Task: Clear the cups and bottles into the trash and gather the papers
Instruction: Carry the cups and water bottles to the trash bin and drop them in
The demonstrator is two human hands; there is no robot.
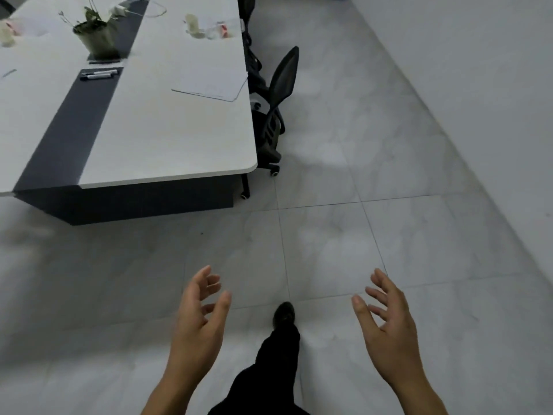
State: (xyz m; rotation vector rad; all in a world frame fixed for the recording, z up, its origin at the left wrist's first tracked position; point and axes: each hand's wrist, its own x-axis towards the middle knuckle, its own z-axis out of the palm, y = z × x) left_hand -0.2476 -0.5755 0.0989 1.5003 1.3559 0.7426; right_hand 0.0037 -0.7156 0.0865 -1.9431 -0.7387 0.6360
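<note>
A stack of white papers (211, 85) lies near the right edge of the long white table (167, 145). Farther back on the same side stand a pale cup (192, 23) and a clear bottle with a red label (221, 29), both blurred. Another pale cup (6, 34) sits at the far left. My left hand (199, 313) and my right hand (386, 316) hang over the floor, well short of the table, palms facing each other, fingers relaxed, holding nothing.
A potted plant (95, 37) and some markers (98, 74) sit on the table's dark centre strip. A black office chair (276, 106) stands at the table's right side. My dark-trousered leg and shoe (284, 316) step over grey floor tiles. A wall runs along the right.
</note>
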